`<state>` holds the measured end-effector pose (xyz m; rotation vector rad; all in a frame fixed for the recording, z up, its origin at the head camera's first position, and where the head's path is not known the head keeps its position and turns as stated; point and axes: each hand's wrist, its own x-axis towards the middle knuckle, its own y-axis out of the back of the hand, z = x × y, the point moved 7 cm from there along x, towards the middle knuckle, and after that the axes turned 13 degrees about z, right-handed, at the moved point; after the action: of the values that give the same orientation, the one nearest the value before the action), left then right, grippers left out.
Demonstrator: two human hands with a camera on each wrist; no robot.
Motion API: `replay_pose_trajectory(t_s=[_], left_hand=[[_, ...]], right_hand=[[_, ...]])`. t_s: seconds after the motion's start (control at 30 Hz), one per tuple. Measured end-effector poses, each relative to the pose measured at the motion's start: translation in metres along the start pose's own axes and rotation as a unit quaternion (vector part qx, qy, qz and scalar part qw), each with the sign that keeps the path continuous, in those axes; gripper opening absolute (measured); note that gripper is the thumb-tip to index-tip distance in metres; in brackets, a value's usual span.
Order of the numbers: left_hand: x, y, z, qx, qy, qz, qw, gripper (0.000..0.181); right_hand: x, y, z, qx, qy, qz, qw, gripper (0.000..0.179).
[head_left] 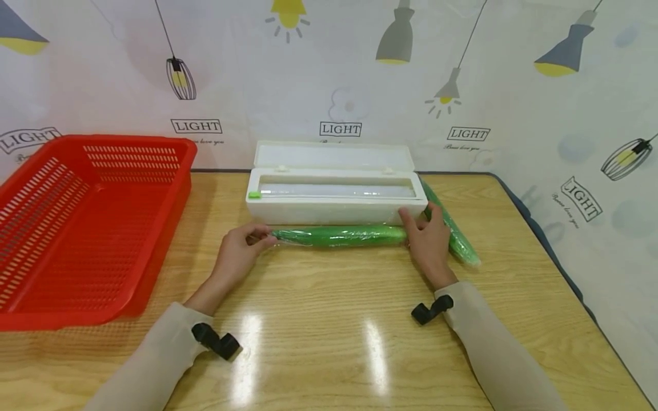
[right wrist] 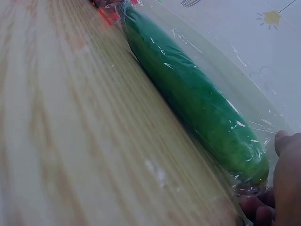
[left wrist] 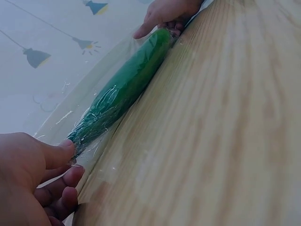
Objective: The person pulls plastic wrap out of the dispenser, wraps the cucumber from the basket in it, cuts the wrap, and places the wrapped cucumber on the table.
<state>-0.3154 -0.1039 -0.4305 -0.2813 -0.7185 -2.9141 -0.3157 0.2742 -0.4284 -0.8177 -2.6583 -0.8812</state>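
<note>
A long green cucumber [head_left: 339,236] in clear cling film [right wrist: 235,123] lies crosswise in front of a white cling film box [head_left: 336,212]. At its left end, my left hand [head_left: 240,251] pinches the film-covered tip between thumb [left wrist: 63,153] and fingers. My right hand [head_left: 430,242] is at the other end, its curled fingers [right wrist: 257,207] gripping the gathered film beside the tip while the thumb [right wrist: 283,141] stands apart, up by the box front. Creased film clings along the cucumber's length.
Another wrapped cucumber [head_left: 462,248] lies slanted right of the box, partly behind my right hand. The box's lid [head_left: 334,157] is raised, showing the roll [head_left: 334,190] and a green slider [head_left: 254,195]. A red plastic basket [head_left: 131,297] stands left; a patterned wall [head_left: 288,85] rises behind.
</note>
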Motion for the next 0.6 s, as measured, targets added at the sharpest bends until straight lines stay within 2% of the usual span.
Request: replay_pose_trajectory(t_s=[0.33,0.6], left_hand=[[-0.009,0.0,-0.004,0.019,-0.018,-0.028,0.9993,0.021],[-0.024,0.008,-0.002,0.019,-0.009,-0.048,0.9986,0.021]], right_hand=[[-0.005,0.003,-0.001,-0.033,-0.008,0.012,0.9993,0.081],[-0.015,0.004,-0.001,-0.035,-0.021,0.001,0.9991,0.083]])
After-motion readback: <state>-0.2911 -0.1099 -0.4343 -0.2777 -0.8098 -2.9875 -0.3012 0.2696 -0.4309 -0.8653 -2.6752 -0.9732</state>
